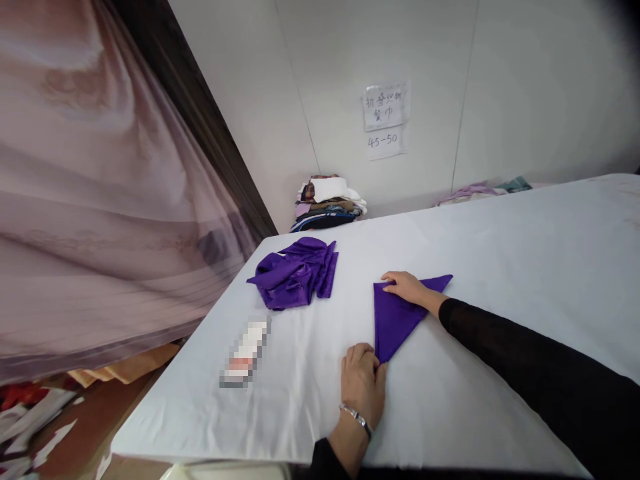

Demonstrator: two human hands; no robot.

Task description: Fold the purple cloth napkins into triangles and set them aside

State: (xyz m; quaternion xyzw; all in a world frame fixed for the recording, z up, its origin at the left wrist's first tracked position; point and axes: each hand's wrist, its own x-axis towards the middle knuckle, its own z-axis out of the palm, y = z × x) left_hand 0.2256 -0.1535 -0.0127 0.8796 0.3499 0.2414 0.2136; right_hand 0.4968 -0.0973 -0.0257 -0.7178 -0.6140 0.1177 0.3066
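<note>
A purple cloth napkin, folded into a triangle, lies flat on the white-covered table. My left hand, with a silver bracelet at the wrist, is at the napkin's near corner, its fingers curled and closed on the tip. Across the far edge reaches my right hand, lying over the cloth with its fingers stretched out toward the far left corner. Several more purple napkins sit in a crumpled heap to the left, apart from both hands.
A pixelated, blurred-out flat object lies near the table's left edge. Behind the table are a stack of folded clothes and a paper sign on the wall. A pinkish curtain hangs at left, with scraps on the floor below.
</note>
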